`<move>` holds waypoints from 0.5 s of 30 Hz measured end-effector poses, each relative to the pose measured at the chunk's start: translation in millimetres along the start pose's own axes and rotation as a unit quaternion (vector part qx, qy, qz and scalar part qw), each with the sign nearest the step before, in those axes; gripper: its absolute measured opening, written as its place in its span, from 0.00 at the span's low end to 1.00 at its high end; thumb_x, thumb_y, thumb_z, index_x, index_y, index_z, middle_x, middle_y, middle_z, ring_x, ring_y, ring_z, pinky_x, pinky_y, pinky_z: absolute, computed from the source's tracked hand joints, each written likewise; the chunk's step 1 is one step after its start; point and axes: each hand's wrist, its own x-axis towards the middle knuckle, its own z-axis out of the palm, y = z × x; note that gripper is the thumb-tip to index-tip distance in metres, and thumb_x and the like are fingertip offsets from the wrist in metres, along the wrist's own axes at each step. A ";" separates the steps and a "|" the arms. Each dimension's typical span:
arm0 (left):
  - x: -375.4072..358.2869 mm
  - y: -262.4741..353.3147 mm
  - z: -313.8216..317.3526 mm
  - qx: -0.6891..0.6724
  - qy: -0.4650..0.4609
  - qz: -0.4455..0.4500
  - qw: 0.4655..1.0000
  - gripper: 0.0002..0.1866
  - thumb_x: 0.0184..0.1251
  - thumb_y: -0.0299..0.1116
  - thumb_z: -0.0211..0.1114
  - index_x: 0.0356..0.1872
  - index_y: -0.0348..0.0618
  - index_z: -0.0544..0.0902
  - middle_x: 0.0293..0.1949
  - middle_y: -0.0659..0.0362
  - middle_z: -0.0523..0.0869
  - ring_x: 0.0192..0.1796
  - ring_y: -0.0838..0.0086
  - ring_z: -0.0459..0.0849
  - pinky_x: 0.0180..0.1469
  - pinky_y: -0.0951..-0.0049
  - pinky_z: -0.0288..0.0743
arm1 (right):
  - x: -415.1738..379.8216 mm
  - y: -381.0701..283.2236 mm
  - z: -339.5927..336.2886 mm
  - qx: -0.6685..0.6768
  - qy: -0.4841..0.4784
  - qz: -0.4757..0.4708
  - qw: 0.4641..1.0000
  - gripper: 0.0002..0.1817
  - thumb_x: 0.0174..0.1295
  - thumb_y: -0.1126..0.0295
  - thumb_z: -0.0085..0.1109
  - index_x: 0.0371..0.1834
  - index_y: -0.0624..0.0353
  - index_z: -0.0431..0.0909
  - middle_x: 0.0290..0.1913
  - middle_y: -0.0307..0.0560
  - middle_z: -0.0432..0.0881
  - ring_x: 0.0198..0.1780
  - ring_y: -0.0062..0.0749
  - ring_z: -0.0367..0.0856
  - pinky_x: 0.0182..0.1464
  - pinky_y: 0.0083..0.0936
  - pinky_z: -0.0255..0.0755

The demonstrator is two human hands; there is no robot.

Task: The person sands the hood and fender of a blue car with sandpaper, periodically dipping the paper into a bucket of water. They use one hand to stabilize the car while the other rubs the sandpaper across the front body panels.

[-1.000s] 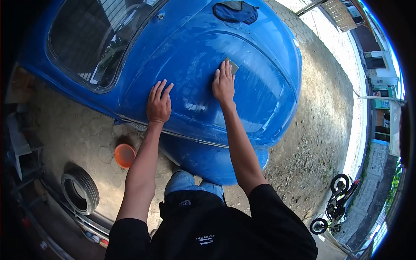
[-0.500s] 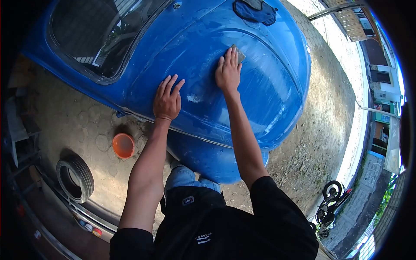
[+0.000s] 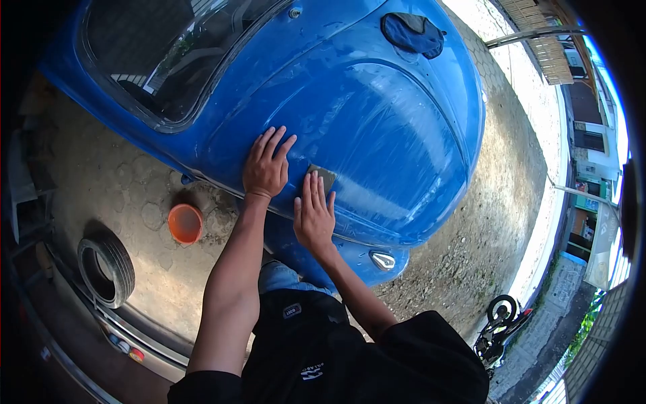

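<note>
Under the fingertips of my right hand [image 3: 314,219] is a grey-brown piece of sandpaper [image 3: 327,176], pressed flat on the blue car panel [image 3: 383,155] near its lower edge. The fingers lie stretched over the sheet. My left hand [image 3: 266,170] rests on the same bodywork just to the left, fingers spread, holding nothing. Pale scuff streaks cover the rounded panel. Farther up, a dark blue cloth [image 3: 414,35] lies crumpled on the car.
An orange bucket [image 3: 185,224] stands on the ground to the left, near a loose tire [image 3: 106,273]. The car window [image 3: 158,64] is at upper left. A small lamp [image 3: 382,260] sits on the fender. A motorcycle [image 3: 499,330] is parked at lower right.
My right hand has drawn the sandpaper down and left across the panel, toward me. My left hand stays on the bodywork in nearly the same place. The view has shifted slightly.
</note>
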 end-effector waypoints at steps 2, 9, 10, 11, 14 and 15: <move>1.1 -0.4 -0.6 0.001 -0.003 -0.002 1.000 0.26 0.73 0.33 0.54 0.72 0.61 0.77 0.74 0.59 0.74 0.77 0.61 0.69 0.81 0.57 0.61 | 86.3 32.3 -25.9 0.033 0.118 0.052 0.991 0.32 0.82 0.56 0.37 0.85 0.60 0.53 0.85 0.54 0.56 0.86 0.47 0.51 0.82 0.56 0.43; -1.2 -0.4 1.6 0.001 0.001 -0.008 1.000 0.26 0.73 0.32 0.54 0.71 0.62 0.77 0.74 0.61 0.73 0.77 0.62 0.68 0.82 0.58 0.61 | 296.6 158.1 -110.2 0.058 0.179 0.201 0.961 0.34 0.82 0.52 0.32 0.83 0.65 0.55 0.85 0.57 0.53 0.86 0.49 0.48 0.83 0.58 0.43; -2.8 0.8 1.2 0.002 -0.003 -0.009 1.000 0.26 0.73 0.33 0.54 0.71 0.62 0.77 0.75 0.61 0.73 0.77 0.62 0.68 0.82 0.58 0.61 | 282.0 153.0 -98.8 0.068 0.156 0.146 0.974 0.34 0.83 0.53 0.32 0.83 0.65 0.55 0.85 0.58 0.53 0.86 0.50 0.49 0.82 0.57 0.44; -2.5 0.2 1.0 0.004 -0.005 -0.008 1.000 0.26 0.73 0.33 0.54 0.72 0.62 0.77 0.75 0.61 0.73 0.77 0.62 0.68 0.82 0.58 0.61 | 254.3 127.2 -83.4 0.047 0.166 0.085 0.981 0.33 0.82 0.54 0.35 0.82 0.66 0.56 0.84 0.58 0.55 0.85 0.51 0.50 0.82 0.56 0.45; -0.2 1.2 0.4 0.002 -0.005 -0.014 1.000 0.27 0.73 0.33 0.54 0.72 0.63 0.77 0.75 0.61 0.72 0.77 0.62 0.68 0.82 0.58 0.60 | 139.9 54.9 -35.9 -0.010 0.153 0.003 0.988 0.32 0.82 0.58 0.39 0.83 0.62 0.55 0.84 0.58 0.56 0.85 0.53 0.51 0.82 0.55 0.47; -0.7 0.4 -0.4 0.001 -0.008 -0.014 1.000 0.27 0.73 0.33 0.54 0.72 0.63 0.76 0.75 0.62 0.72 0.77 0.62 0.68 0.82 0.58 0.60 | 103.7 39.2 -26.5 0.006 0.119 -0.005 0.993 0.32 0.82 0.58 0.39 0.83 0.62 0.55 0.84 0.57 0.57 0.85 0.51 0.51 0.82 0.54 0.46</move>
